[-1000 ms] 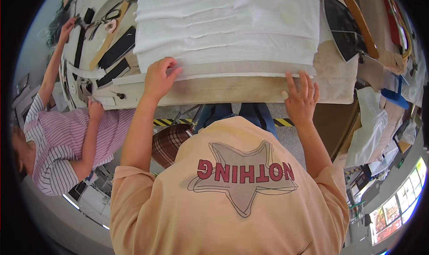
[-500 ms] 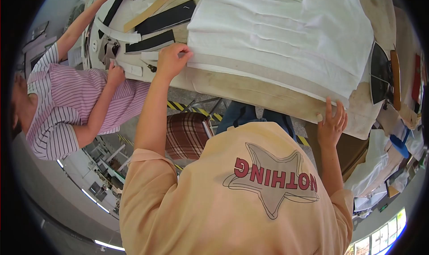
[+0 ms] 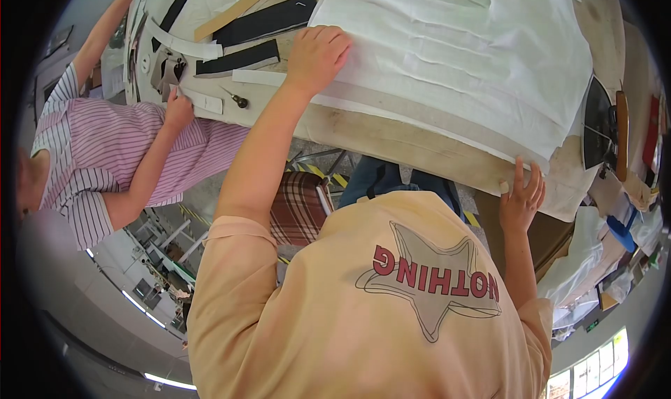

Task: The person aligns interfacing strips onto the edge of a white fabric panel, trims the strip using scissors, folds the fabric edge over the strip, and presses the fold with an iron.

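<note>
A white fabric piece [image 3: 461,56] with a greyish band along its near edge lies spread over the table. My left hand [image 3: 319,58] is at its left edge, with fingers curled and closed on the cloth; the fingertips are partly hidden. At the near right corner, my right hand [image 3: 521,193] touches the hem with its fingertips. Its fingers are spread and it grips nothing. A white strip [image 3: 258,77] lies just left of my left wrist. Beside that strip rests an awl [image 3: 239,101] with a dark handle.
Dark strips [image 3: 265,21] and a tan strip [image 3: 234,11] lie at the upper left. A co-worker in stripes [image 3: 133,144] stands left, one hand [image 3: 179,110] on a pale piece. An iron-like dark tool [image 3: 597,123] stands right. The table's near edge [image 3: 419,158] runs before me.
My left hand has moved right and away from me, from the fabric's near left corner to farther up its left side. My right hand stays at the near right corner.
</note>
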The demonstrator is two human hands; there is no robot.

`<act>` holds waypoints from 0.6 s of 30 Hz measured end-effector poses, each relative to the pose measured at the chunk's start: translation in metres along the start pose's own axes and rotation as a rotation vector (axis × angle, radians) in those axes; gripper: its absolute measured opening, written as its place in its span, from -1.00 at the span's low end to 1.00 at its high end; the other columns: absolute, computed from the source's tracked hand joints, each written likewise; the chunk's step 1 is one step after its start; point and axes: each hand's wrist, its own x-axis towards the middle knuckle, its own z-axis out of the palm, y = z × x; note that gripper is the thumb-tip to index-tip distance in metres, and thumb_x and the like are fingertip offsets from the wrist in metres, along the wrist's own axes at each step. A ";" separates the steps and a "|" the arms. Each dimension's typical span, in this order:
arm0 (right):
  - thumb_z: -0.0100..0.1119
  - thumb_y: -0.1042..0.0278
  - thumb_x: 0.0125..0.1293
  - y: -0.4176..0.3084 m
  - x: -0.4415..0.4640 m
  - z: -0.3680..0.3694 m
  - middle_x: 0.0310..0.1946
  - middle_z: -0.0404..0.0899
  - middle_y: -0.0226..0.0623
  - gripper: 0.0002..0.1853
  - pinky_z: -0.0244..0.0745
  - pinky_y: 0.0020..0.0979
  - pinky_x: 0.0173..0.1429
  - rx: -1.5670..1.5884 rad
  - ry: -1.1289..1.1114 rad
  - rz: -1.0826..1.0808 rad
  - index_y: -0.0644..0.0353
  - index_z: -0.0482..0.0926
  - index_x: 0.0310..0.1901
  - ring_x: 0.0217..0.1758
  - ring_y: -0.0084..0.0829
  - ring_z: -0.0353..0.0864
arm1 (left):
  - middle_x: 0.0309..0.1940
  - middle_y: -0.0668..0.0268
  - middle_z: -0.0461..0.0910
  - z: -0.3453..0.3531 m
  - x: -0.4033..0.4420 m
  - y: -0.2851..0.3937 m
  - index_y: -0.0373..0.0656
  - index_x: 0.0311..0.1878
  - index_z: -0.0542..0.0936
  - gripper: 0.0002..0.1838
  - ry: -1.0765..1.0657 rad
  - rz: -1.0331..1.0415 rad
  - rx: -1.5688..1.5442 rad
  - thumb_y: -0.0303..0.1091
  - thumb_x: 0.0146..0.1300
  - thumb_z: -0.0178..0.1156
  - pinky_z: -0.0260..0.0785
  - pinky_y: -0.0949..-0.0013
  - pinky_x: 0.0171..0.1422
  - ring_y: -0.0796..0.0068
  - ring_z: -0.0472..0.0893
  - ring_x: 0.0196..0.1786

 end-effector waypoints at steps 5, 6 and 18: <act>0.28 0.27 0.27 -0.003 0.001 -0.002 0.41 0.17 -0.20 -0.27 0.10 -0.02 0.53 0.009 0.011 0.001 -0.20 0.26 0.48 0.48 -0.13 0.19 | -0.19 0.45 0.59 -0.008 0.008 0.002 0.03 -0.23 0.61 -0.81 0.068 0.021 -0.029 -0.38 0.05 0.33 0.37 0.20 0.06 0.36 0.59 -0.08; 0.28 0.27 0.27 -0.003 0.001 -0.002 0.41 0.17 -0.20 -0.27 0.10 -0.02 0.53 0.011 0.010 0.004 -0.20 0.26 0.48 0.48 -0.13 0.19 | -0.21 0.46 0.59 -0.010 0.011 0.003 0.03 -0.25 0.60 -0.83 0.099 0.019 -0.054 -0.38 0.06 0.33 0.37 0.21 0.05 0.37 0.59 -0.10; 0.27 0.27 0.28 -0.003 0.001 -0.002 0.42 0.16 -0.19 -0.28 0.11 -0.03 0.53 0.011 0.018 -0.008 -0.18 0.27 0.47 0.48 -0.12 0.18 | -0.28 0.51 0.56 0.002 0.016 -0.014 0.05 -0.27 0.59 -0.84 0.133 0.135 0.019 -0.38 0.07 0.33 0.35 0.23 0.03 0.43 0.59 -0.17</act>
